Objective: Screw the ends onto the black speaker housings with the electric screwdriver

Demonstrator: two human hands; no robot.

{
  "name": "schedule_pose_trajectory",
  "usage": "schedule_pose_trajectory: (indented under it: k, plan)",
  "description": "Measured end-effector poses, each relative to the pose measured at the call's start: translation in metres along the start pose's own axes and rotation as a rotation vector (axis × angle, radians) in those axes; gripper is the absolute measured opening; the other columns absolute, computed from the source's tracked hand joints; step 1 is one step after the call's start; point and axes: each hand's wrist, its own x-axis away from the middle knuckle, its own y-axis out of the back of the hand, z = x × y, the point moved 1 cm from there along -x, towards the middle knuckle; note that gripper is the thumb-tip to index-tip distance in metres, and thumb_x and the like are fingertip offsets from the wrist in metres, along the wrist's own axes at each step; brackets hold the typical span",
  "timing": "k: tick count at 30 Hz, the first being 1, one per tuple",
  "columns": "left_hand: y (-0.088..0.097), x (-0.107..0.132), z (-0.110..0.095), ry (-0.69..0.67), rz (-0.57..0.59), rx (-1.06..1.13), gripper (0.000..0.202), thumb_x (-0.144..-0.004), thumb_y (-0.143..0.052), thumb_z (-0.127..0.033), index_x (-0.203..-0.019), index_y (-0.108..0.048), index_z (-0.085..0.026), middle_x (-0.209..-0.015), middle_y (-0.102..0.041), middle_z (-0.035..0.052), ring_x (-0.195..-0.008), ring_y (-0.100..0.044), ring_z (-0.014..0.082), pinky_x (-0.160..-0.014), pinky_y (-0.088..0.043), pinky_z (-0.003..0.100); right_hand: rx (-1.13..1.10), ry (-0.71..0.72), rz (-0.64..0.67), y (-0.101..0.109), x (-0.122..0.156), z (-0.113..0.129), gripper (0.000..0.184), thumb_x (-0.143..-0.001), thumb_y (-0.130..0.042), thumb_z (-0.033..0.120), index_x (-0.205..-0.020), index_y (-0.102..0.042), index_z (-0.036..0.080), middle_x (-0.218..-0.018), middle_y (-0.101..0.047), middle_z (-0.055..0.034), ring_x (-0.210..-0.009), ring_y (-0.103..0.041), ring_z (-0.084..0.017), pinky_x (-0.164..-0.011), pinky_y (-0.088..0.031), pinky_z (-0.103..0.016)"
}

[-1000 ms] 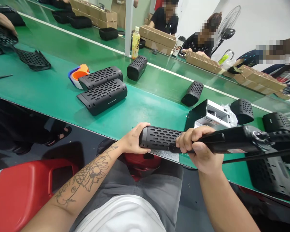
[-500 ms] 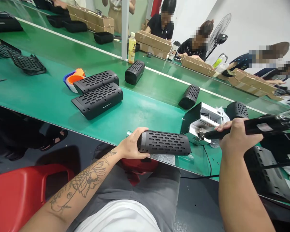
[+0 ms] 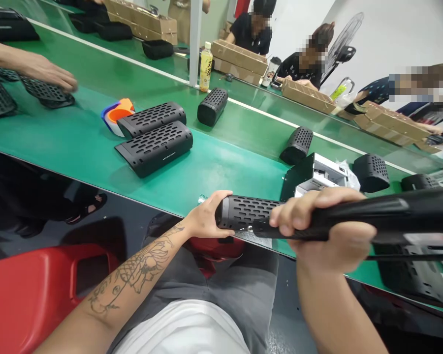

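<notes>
The long green belt table (image 3: 77, 142) runs slantwise across the view, and its near edge is bare along most of its left stretch, with open green surface behind that edge. A red plastic stool (image 3: 29, 290) stands below the table's near edge, to the left of the person's lap. At the table's right end a black slotted tray (image 3: 417, 278) lies by the near edge, and a white-and-black metal box device (image 3: 317, 174) stands further in, crowding that corner. Mid-table lie two long black perforated housings (image 3: 155, 147) side by side, touching an orange-and-blue tape roll (image 3: 120, 110). A long black power screwdriver (image 3: 391, 216) reaches in from the right above the table's near edge, the right hand (image 3: 328, 231) clenched in a fist round its front. Its tip meets the black perforated tube speaker (image 3: 247, 219), which lies along the table's near edge, the left hand (image 3: 206, 221) wrapped over its left end with the thumb on top. Three short black speaker shells (image 3: 297, 143) stand scattered toward the table's far side. At the table's left end a co-worker's hand (image 3: 46, 73) rests on flat black grilles (image 3: 47, 92).
</notes>
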Motion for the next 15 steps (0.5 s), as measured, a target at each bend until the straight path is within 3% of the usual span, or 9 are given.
schedule_pose_trajectory:
  k: [5, 10, 15]
  plan:
    - [-0.001, -0.001, -0.001, -0.034, -0.021, 0.013, 0.116, -0.078, -0.104, -0.045, -0.173, -0.040, -0.025, -0.170, -0.059, 0.0195, -0.155, -0.067, 0.0414, -0.130, -0.061, 0.056, -0.010, -0.057, 0.040, -0.028, 0.004, -0.032, 0.035, -0.091, -0.102, 0.052, -0.097, -0.080, 0.026, -0.065, -0.072, 0.0039, -0.045, -0.065, -0.017, -0.048, -0.062, -0.035]
    - [-0.001, -0.003, -0.004, 0.006, -0.013, 0.017, 0.116, -0.076, -0.105, -0.046, -0.171, -0.042, -0.027, -0.168, -0.061, 0.0183, -0.153, -0.068, 0.0411, -0.129, -0.061, 0.058, 0.010, -0.131, 0.116, -0.028, 0.005, -0.038, 0.028, -0.096, -0.097, 0.042, -0.094, -0.075, 0.025, -0.065, -0.071, 0.0052, -0.048, -0.066, -0.015, -0.051, -0.061, -0.032]
    - [-0.001, -0.004, -0.004, 0.019, -0.013, 0.019, 0.114, -0.076, -0.105, -0.047, -0.169, -0.042, -0.029, -0.165, -0.062, 0.0166, -0.150, -0.070, 0.0402, -0.126, -0.062, 0.057, 0.051, -0.185, 0.232, -0.019, 0.010, -0.041, 0.032, -0.097, -0.096, 0.047, -0.092, -0.071, 0.027, -0.065, -0.069, 0.0048, -0.050, -0.063, -0.016, -0.054, -0.059, -0.036]
